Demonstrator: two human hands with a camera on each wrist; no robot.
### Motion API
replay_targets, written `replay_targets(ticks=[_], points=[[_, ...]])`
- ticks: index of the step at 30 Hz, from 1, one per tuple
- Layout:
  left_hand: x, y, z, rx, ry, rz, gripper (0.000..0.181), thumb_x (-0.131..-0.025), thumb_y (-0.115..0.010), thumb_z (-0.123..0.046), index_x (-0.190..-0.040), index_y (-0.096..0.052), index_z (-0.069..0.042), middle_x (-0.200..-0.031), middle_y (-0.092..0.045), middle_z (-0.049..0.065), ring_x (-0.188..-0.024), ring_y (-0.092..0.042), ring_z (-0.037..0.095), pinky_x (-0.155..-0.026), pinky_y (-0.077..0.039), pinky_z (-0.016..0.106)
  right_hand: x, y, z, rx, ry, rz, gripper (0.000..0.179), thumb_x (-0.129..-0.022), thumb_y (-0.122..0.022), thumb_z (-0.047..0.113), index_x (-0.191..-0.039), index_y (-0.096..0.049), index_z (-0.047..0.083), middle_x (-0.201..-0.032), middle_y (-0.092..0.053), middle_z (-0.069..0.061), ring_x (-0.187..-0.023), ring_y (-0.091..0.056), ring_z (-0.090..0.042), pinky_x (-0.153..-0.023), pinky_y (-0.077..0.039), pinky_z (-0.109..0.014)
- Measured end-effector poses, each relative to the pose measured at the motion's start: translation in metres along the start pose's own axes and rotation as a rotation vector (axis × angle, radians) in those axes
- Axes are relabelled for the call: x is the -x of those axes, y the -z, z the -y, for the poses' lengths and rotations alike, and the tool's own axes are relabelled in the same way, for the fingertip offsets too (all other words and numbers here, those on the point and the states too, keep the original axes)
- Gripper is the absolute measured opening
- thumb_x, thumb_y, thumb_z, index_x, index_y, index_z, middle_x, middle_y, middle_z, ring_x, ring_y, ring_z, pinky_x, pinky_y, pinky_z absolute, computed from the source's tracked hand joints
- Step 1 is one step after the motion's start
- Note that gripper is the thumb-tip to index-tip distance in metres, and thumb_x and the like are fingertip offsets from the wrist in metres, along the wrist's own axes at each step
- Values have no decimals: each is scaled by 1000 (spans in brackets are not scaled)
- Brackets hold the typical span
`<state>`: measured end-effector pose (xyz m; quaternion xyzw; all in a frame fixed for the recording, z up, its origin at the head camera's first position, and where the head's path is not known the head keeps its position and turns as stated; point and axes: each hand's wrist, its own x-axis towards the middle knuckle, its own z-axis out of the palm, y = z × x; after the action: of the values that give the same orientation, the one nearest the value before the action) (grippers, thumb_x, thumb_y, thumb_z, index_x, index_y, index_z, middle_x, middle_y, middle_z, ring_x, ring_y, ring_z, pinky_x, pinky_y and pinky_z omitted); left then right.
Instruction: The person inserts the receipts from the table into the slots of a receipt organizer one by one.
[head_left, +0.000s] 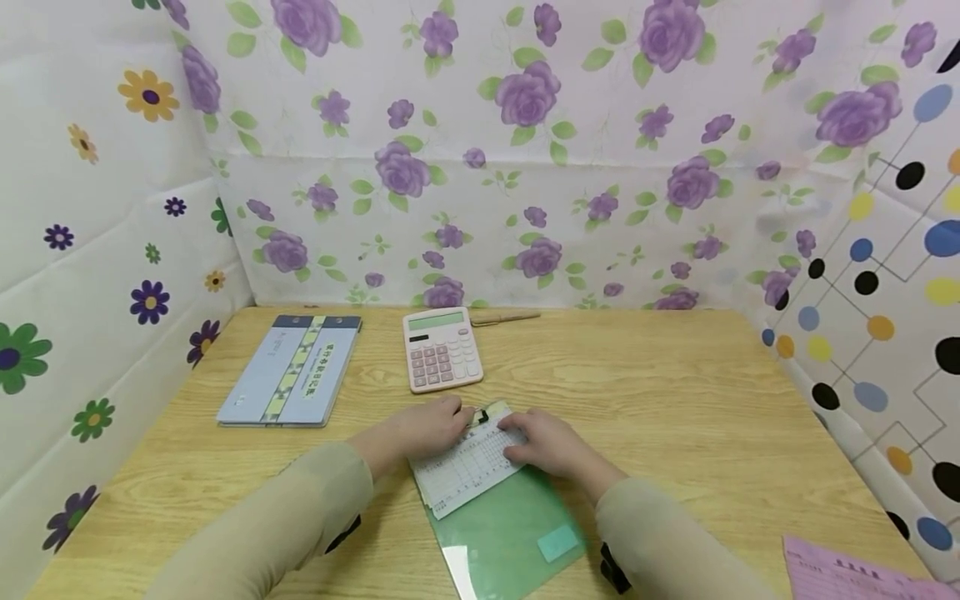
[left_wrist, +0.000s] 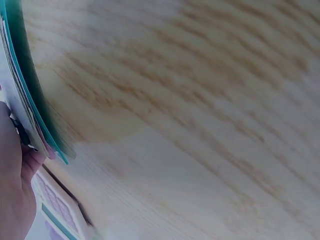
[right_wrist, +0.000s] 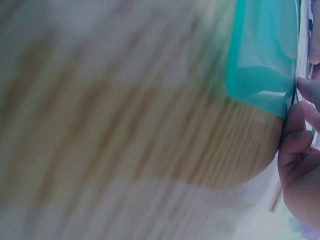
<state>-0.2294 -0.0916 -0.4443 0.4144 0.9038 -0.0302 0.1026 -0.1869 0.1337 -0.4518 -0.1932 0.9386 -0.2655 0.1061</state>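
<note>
A stack of printed paper slips (head_left: 468,471) lies over the upper part of a green translucent folder (head_left: 510,533). A black binder clip (head_left: 483,417) sits at the slips' top edge. My left hand (head_left: 431,429) grips the top of the stack at this clip, and in the left wrist view its fingers (left_wrist: 32,162) curl about the edge beside the clip. From the right, my right hand (head_left: 551,446) pinches the side of the slips, thumb on top. In the right wrist view, the curled fingers (right_wrist: 295,132) meet the edge beside the folder's corner.
Beyond the hands lies a pink-and-white calculator (head_left: 444,350), with a thin brown stick-like pen (head_left: 506,318) behind it. A blue-grey account book (head_left: 292,371) is at the left. Pink printed paper (head_left: 855,575) lies at the front right. Flowered cloth (head_left: 480,233) hangs behind the table.
</note>
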Motion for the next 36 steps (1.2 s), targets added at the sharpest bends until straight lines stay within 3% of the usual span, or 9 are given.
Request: replay_targets(ticks=[10, 16, 20, 24, 36], points=[[1, -6, 2, -31, -13, -38, 42, -102, -36, -26, -138, -41, -6, -112, -50, 10, -104, -51, 19, -87, -47, 33, -7, -6, 5, 26, -24, -36, 39, -87, -67, 28, -123, -61, 13, -107, -62, -9, -90, -56, -20, -80, -47, -41], [2, -5, 1, -64, -28, -66, 41, -102, -38, -27, -136, -42, -6, -108, -50, 9, -100, -51, 18, -82, -49, 32, -8, -6, 2, 24, -4, -52, 40, -88, -66, 29, -124, -60, 13, -114, -63, -10, -104, -58, -27, -87, -45, -44], [2, -5, 1, -66, -33, -69, 41, -102, -38, -29, -136, -42, -7, -109, -50, 7, -100, -51, 17, -83, -49, 31, -4, -1, -6, -21, -18, -39, 41, -89, -65, 29, -127, -59, 14, -93, -64, -4, -82, -58, -20, -72, -47, -38], [2, -7, 2, -60, -37, -64, 41, -102, -37, -29, -137, -42, -8, -108, -49, 7, -97, -50, 16, -82, -48, 30, 7, 11, -19, -58, -32, -19, 43, -89, -66, 28, -128, -57, 13, -76, -54, 4, -68, -48, -13, -61, -41, -32], [0, -9, 3, -57, -20, -46, 43, -102, -37, -31, -140, -38, -9, -107, -47, 5, -93, -47, 14, -78, -48, 29, 68, 63, -90, 36, -65, 2, 56, -82, -71, 38, -130, -55, 13, -98, -55, -3, -83, -51, -16, -70, -44, -37]])
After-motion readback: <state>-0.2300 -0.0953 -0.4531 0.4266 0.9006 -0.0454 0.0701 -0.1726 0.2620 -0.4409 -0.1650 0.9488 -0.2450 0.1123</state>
